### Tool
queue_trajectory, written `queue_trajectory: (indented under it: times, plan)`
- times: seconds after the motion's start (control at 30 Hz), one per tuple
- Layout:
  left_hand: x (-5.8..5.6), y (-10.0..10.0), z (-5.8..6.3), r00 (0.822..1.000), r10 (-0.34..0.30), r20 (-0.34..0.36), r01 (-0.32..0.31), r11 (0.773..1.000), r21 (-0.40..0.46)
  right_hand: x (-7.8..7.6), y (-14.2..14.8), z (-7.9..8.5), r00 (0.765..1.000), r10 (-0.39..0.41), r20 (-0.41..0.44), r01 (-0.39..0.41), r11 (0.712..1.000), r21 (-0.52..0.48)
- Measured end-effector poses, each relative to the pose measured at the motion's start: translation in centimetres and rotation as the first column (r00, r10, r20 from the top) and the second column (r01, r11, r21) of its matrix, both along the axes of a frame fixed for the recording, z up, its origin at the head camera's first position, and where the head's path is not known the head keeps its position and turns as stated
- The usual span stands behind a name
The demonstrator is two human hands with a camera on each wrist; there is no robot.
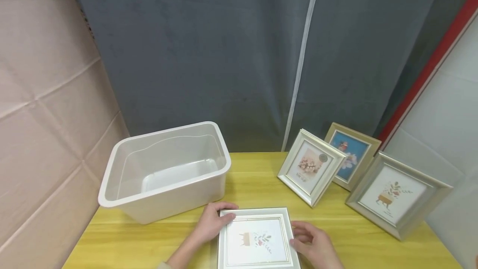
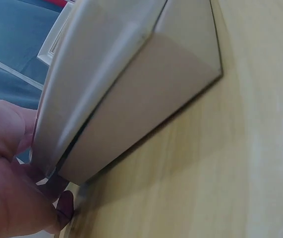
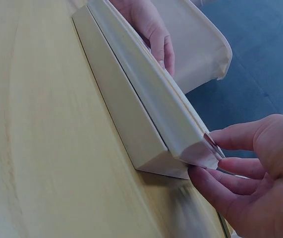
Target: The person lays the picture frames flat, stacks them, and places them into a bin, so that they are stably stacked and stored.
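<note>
A silver-white picture frame (image 1: 224,244) lies face up at the table's near edge, showing a flower print turned sideways. My left hand (image 1: 212,221) grips its far left corner, thumb on the face and fingers at the far side. At the right edge, my right hand (image 1: 313,242) pinches the frame between thumb and fingers. Both wrist views show a thick, pale box-like piece (image 2: 131,109) directly beneath the frame, with a dark gap between them. Whether it is a separate thing, I cannot tell. In the right wrist view, the right fingers (image 3: 238,134) hold the frame's corner.
A white plastic bin (image 1: 175,190) with nothing visible inside stands at the left. To the right stand a white frame (image 1: 291,165) with a blossom print, a beige frame (image 1: 369,148) behind it, and a silver frame (image 1: 407,173). A dark curtain (image 1: 205,53) hangs behind the table.
</note>
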State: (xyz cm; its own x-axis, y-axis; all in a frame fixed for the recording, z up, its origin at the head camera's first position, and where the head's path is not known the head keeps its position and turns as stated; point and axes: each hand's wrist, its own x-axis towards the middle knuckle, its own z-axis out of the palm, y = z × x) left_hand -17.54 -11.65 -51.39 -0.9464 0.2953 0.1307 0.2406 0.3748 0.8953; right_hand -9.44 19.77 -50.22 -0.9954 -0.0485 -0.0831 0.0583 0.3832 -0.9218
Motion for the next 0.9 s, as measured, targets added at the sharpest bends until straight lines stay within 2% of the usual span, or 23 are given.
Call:
queue_trajectory:
  times: [0.4, 0.9]
  plan:
    - [0.08, -0.15, 0.3, 1.0, -0.022, 0.013, 0.022, 1.0, -0.001, 0.14, 0.31, -0.17, 1.0, 0.03, -0.005, -0.03, 0.999, -0.014]
    - [-0.28, -0.52, -0.03, 0.999, -0.043, 0.031, 0.043, 0.999, -0.008, 0.11, 0.43, -0.09, 0.999, 0.042, -0.006, -0.043, 0.998, -0.046]
